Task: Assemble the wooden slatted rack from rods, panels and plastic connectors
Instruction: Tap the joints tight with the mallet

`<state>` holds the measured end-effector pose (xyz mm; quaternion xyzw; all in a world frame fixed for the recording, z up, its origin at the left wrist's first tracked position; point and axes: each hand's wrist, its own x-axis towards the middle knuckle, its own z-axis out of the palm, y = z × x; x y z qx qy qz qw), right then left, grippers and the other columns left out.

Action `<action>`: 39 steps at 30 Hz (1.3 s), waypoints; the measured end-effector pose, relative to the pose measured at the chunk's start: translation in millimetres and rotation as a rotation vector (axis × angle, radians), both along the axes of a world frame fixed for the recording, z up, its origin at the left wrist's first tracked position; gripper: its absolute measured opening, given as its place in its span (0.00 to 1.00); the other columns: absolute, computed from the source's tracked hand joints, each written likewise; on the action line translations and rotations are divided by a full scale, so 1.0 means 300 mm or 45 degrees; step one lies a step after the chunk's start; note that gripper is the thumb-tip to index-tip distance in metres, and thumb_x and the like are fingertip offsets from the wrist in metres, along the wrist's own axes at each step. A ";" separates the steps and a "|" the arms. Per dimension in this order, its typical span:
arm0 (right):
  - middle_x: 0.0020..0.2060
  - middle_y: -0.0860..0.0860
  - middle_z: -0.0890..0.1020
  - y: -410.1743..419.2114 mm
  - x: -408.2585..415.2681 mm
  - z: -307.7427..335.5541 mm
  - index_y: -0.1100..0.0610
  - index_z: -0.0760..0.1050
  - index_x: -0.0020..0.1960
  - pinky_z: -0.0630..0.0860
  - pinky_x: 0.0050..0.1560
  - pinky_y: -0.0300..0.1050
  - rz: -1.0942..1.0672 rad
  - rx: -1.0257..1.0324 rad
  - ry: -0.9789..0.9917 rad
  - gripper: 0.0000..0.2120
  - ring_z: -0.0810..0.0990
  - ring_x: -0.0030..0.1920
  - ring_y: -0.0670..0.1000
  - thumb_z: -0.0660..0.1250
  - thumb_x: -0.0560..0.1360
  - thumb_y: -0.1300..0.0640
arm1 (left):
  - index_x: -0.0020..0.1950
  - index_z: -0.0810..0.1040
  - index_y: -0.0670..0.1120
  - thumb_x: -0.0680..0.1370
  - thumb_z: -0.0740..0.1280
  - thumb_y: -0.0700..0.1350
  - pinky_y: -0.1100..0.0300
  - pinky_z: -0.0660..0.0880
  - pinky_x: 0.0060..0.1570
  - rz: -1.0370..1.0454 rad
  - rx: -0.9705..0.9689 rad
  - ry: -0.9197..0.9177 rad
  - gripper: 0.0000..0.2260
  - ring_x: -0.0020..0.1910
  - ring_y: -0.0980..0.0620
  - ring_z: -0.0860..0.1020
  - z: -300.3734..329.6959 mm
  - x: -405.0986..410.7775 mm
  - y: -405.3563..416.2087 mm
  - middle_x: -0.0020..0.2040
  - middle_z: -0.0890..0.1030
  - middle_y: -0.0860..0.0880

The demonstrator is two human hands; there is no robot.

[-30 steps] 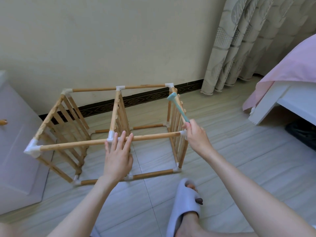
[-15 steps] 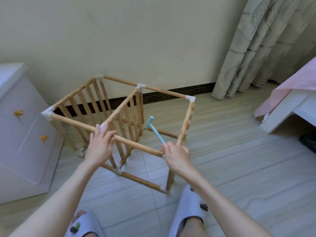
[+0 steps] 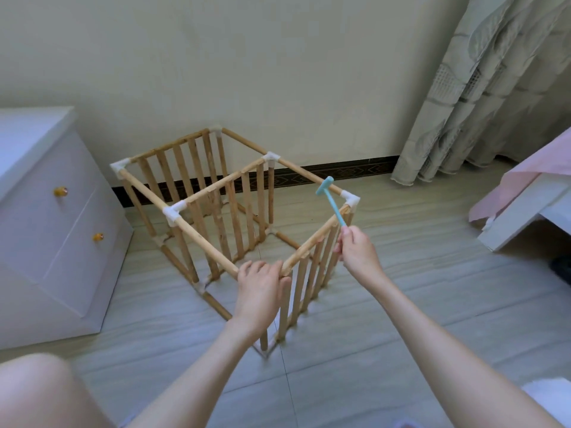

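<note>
Rotated wooden rack (image 3: 216,208); left hand (image 3: 259,276) now grips corner.

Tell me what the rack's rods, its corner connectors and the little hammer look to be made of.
Rods: pale unfinished wood, judging by the matt tan surface with faint grain. Corner connectors: white, smooth, moulded elbows, probably plastic. Hammer, held in the right hand: uniform light blue, head and handle alike, so likely plastic; rubber cannot be ruled out.

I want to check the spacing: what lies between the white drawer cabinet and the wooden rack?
In the head view, only bare floor lies between the white drawer cabinet and the wooden rack; they stand apart.
</note>
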<state>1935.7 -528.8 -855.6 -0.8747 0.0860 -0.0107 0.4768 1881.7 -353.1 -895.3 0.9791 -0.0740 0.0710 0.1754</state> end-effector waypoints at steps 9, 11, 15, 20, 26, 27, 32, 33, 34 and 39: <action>0.40 0.54 0.75 -0.104 0.052 -0.005 0.61 0.73 0.49 0.65 0.41 0.47 -0.118 -0.280 -0.007 0.18 0.73 0.44 0.56 0.48 0.82 0.52 | 0.50 0.79 0.50 0.76 0.63 0.49 0.53 0.72 0.46 -0.165 0.059 -0.185 0.07 0.42 0.51 0.80 -0.034 0.030 0.120 0.39 0.81 0.56; 0.37 0.52 0.74 -0.091 0.025 -0.031 0.60 0.72 0.48 0.63 0.37 0.47 -0.139 -0.257 -0.029 0.17 0.71 0.41 0.54 0.48 0.82 0.52 | 0.51 0.80 0.49 0.74 0.69 0.46 0.51 0.72 0.47 -0.136 0.078 -0.192 0.07 0.45 0.49 0.81 -0.037 0.030 0.175 0.42 0.82 0.54; 0.37 0.53 0.74 -0.050 -0.013 -0.041 0.58 0.71 0.45 0.63 0.39 0.46 -0.016 -0.308 -0.006 0.16 0.72 0.42 0.55 0.49 0.82 0.53 | 0.53 0.80 0.45 0.72 0.72 0.39 0.41 0.68 0.59 0.030 0.179 -0.201 0.10 0.49 0.46 0.81 -0.042 -0.014 0.314 0.46 0.83 0.49; 0.33 0.52 0.74 -0.012 -0.038 0.099 0.59 0.73 0.45 0.65 0.35 0.46 -0.051 -0.234 -0.365 0.15 0.72 0.35 0.54 0.51 0.82 0.54 | 0.57 0.77 0.38 0.66 0.65 0.24 0.36 0.61 0.66 0.337 0.256 -0.165 0.21 0.55 0.40 0.78 -0.055 -0.088 0.432 0.51 0.80 0.41; 0.41 0.56 0.78 0.057 -0.174 -0.035 0.58 0.68 0.51 0.64 0.38 0.48 0.056 -0.612 0.138 0.17 0.77 0.46 0.61 0.45 0.83 0.50 | 0.66 0.73 0.38 0.62 0.70 0.23 0.34 0.63 0.64 0.257 0.306 -0.296 0.33 0.64 0.36 0.73 -0.092 -0.131 0.475 0.64 0.76 0.39; 0.42 0.56 0.78 0.055 -0.167 -0.041 0.59 0.69 0.51 0.64 0.38 0.48 0.067 -0.645 0.143 0.18 0.77 0.46 0.61 0.45 0.83 0.50 | 0.66 0.73 0.39 0.62 0.71 0.24 0.34 0.62 0.65 0.253 0.297 -0.312 0.33 0.64 0.37 0.72 -0.101 -0.130 0.479 0.64 0.76 0.40; 0.26 0.50 0.69 0.089 -0.186 0.015 0.59 0.65 0.44 0.61 0.29 0.46 -0.189 -0.223 -0.444 0.13 0.70 0.27 0.53 0.49 0.82 0.54 | 0.66 0.73 0.39 0.65 0.70 0.28 0.35 0.60 0.66 0.270 0.210 -0.350 0.30 0.65 0.38 0.72 -0.114 -0.123 0.471 0.65 0.75 0.41; 0.29 0.51 0.72 0.095 -0.198 -0.012 0.59 0.65 0.46 0.64 0.32 0.47 -0.119 -0.342 -0.264 0.13 0.73 0.31 0.56 0.49 0.82 0.53 | 0.66 0.74 0.40 0.65 0.70 0.28 0.35 0.60 0.66 0.274 0.197 -0.350 0.29 0.65 0.38 0.72 -0.114 -0.124 0.470 0.65 0.75 0.41; 0.35 0.54 0.76 0.101 -0.210 -0.039 0.59 0.67 0.49 0.65 0.36 0.47 -0.012 -0.530 0.004 0.14 0.77 0.38 0.59 0.47 0.82 0.51 | 0.66 0.74 0.40 0.66 0.70 0.29 0.35 0.60 0.66 0.278 0.185 -0.354 0.28 0.65 0.38 0.72 -0.112 -0.124 0.471 0.64 0.76 0.41; 0.29 0.50 0.72 0.125 -0.166 0.022 0.57 0.69 0.45 0.64 0.30 0.42 -0.013 -0.316 -0.278 0.15 0.70 0.30 0.50 0.48 0.82 0.52 | 0.65 0.75 0.41 0.76 0.64 0.37 0.37 0.59 0.66 0.296 0.147 -0.401 0.17 0.64 0.39 0.73 -0.122 -0.118 0.468 0.63 0.77 0.42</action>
